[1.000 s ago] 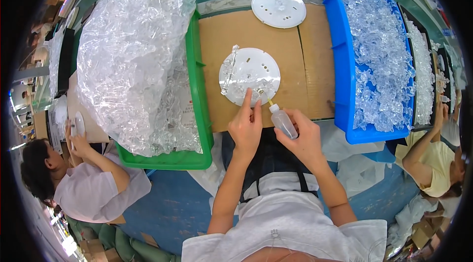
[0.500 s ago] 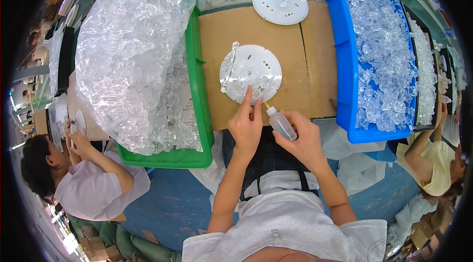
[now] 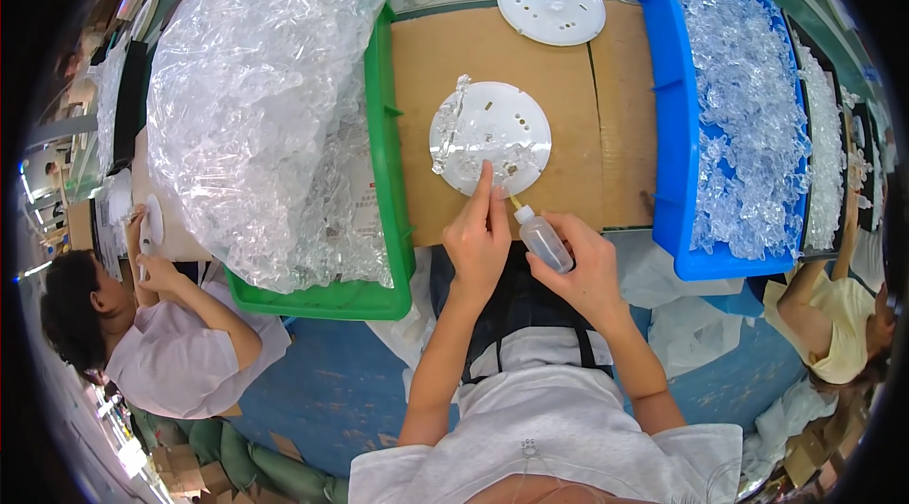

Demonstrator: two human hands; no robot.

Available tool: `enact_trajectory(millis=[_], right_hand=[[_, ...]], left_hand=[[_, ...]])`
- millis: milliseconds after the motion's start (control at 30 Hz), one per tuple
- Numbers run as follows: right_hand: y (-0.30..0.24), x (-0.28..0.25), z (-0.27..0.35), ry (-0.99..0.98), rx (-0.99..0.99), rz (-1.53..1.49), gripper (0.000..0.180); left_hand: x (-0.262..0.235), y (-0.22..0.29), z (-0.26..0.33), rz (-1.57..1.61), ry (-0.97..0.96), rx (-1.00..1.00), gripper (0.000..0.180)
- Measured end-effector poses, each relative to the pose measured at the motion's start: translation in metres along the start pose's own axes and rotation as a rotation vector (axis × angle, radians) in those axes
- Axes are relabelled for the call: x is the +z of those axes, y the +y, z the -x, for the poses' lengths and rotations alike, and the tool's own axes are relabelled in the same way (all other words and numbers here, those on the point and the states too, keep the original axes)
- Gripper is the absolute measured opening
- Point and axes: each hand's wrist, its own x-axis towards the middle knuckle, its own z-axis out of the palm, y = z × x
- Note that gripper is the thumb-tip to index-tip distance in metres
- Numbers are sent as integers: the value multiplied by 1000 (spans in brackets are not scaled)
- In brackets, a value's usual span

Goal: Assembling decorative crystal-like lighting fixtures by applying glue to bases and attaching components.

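The likeliest trouble is glue going astray: the small squeeze bottle (image 3: 543, 239) is tilted with its nozzle aimed at the near edge of the white round disc (image 3: 490, 137), and a hard squeeze could flood the small clear plastic pieces (image 3: 485, 163) there; the pressing finger could also nudge a piece out of place or get stuck to it. The disc lies at the centre of the frame on the brown cardboard sheet (image 3: 568, 125). The left hand (image 3: 476, 243) reaches up from the lower middle, index finger extended onto the disc's lower rim, the other fingers curled. The right hand (image 3: 589, 269), just right of it, is wrapped around the bottle, wrist bent inward. The two hands sit close together without touching.
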Motion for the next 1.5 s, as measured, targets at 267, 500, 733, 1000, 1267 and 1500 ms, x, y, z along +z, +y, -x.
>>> enact_trajectory(millis=[267, 500, 733, 1000, 1267, 1500], right_hand=[[-1, 2, 0, -8, 8, -12, 40], [-5, 8, 0, 4, 23, -50, 39], [-7, 10, 1, -4, 50, -112, 41], [-11, 20, -9, -1, 16, -137, 41], [-14, 18, -16, -14, 36, -106, 37], [-14, 18, -18, -24, 25, -99, 35]], left_hand=[[-6, 2, -1, 15, -41, 43, 29], [-11, -4, -1, -78, -106, 164, 34], [-20, -8, 7, 3, 14, 204, 33], [-20, -1, -23, 74, 46, -76, 39], [-19, -6, -23, 147, 35, -195, 33], [-20, -6, -23, 157, 26, -215, 32]])
